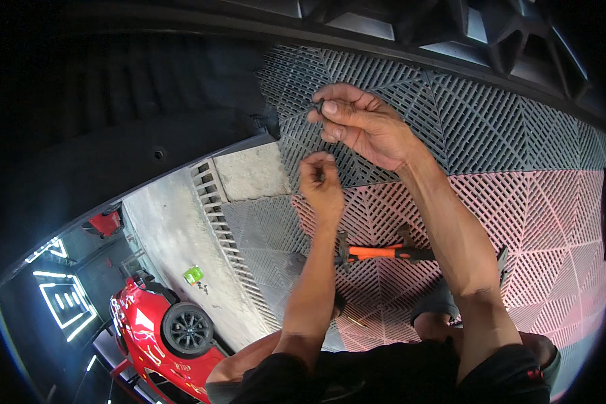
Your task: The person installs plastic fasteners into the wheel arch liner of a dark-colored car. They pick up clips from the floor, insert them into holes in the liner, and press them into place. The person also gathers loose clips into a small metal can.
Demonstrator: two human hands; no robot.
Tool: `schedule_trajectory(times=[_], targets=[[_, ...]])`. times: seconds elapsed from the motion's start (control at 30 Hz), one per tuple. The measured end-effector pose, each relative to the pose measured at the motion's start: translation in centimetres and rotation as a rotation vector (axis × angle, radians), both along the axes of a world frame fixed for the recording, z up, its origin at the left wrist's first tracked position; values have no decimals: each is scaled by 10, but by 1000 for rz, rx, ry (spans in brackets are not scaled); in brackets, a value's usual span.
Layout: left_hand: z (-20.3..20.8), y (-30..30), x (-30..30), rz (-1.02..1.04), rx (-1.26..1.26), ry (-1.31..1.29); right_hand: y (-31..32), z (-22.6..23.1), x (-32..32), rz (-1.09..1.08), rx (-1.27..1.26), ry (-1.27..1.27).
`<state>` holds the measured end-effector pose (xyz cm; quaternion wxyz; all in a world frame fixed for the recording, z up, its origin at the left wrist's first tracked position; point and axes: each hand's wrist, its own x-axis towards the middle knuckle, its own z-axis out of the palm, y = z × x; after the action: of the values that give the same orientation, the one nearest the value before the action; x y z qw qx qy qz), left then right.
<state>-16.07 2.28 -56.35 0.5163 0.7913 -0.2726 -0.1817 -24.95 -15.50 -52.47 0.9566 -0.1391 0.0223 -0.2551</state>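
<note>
My right hand (pixel 363 124) is raised over the slatted floor. Between its thumb and fingers it pinches a small black piece (pixel 318 106), perhaps a plastic clip; its exact kind cannot be made out. Just below it, my left hand (pixel 322 188) is closed with curled fingers, apart from the right one. Whatever those fingers may hold is hidden. To the left of both hands spreads a large black panel (pixel 114 128) with a small round hole in it, and its edge ends close to my left hand.
A tool with an orange and black handle (pixel 377 252) lies on the slatted floor tiles (pixel 464 209) below my forearms. A black ribbed part (pixel 411 30) hangs across the top. A drain grate (pixel 229 232), a green object (pixel 193 275) and a red car (pixel 151 323) are at lower left.
</note>
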Motion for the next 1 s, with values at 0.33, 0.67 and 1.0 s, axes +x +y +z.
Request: schedule_trajectory(times=[0.33, 0.67, 1.0], targets=[[-46, -29, -17, -162, 218, -396, 4, 72, 30, -36, -366, 239], [-55, -18, -16, -184, 253, -428, -8, 122, 84, -79, -634, -35], [-57, -20, -13, -198, 255, -425, -31, 137, 92, -144, -906, 54]])
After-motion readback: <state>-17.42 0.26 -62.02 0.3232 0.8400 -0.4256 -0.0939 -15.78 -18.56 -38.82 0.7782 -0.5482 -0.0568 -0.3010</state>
